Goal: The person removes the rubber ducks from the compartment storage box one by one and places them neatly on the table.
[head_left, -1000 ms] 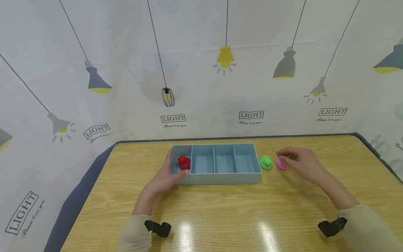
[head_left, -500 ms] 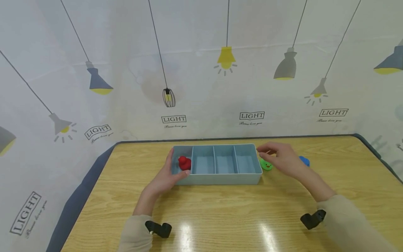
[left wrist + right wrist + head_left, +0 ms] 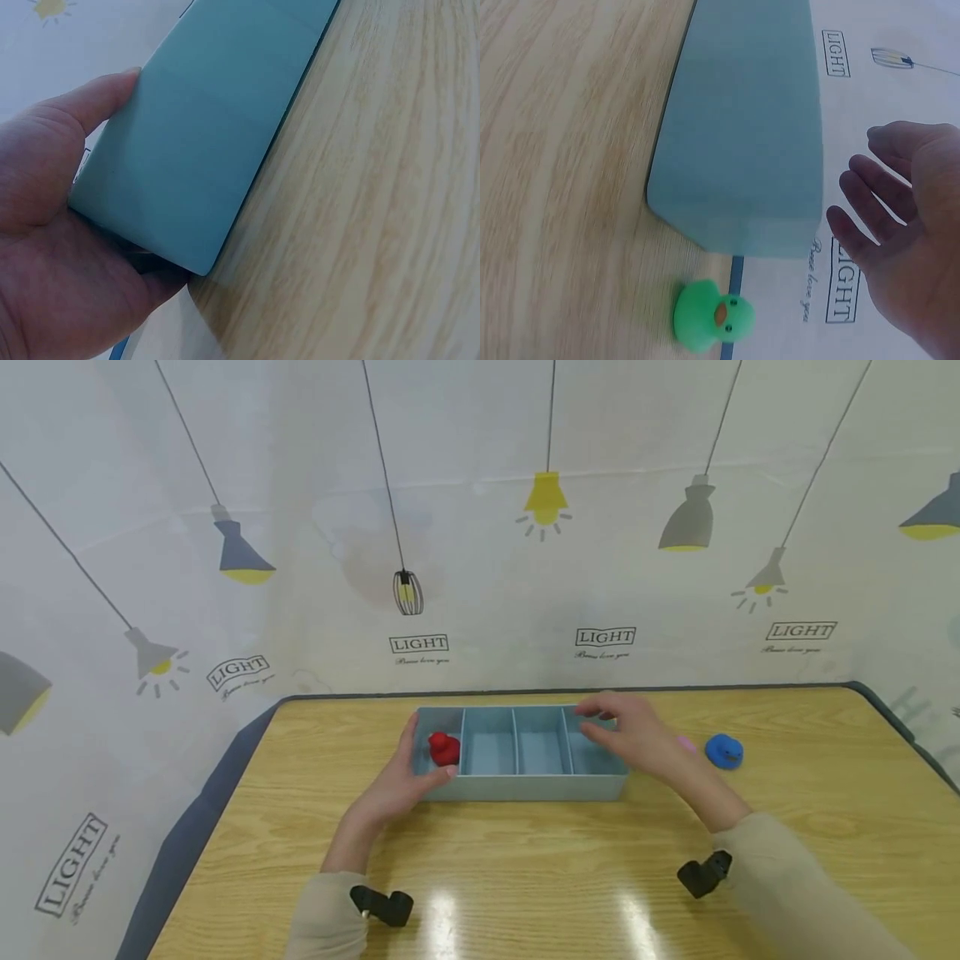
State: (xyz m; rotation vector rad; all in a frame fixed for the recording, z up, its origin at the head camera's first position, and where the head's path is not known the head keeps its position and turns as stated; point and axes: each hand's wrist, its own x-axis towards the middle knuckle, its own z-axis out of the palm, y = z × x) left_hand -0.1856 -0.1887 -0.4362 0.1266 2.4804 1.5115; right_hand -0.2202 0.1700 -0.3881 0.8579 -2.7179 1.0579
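A pale blue divided storage box [image 3: 525,788] stands lengthwise on the table, with several compartments in a row. My left hand [image 3: 392,783] grips its left end, thumb over the front rim; the left wrist view shows that hand [image 3: 67,217] wrapped around the corner. A red rubber duck [image 3: 444,749] sits in the leftmost compartment. Over the rightmost compartment hovers my right hand [image 3: 633,737], fingers loosely bent, holding nothing. Beside the box's right end, the right wrist view shows a green rubber duck [image 3: 705,313], hidden behind the hand in the head view.
To the right of my right hand lies a blue rubber duck [image 3: 724,752]. A sliver of the pink duck [image 3: 686,743] shows past the wrist. Behind the wooden table [image 3: 510,868] hangs a white cloth [image 3: 480,552] printed with lamps.
My right hand has moved left from the pink duck, past the green one, to above the box's right end. The blue duck is now uncovered. My left hand stays on the box.
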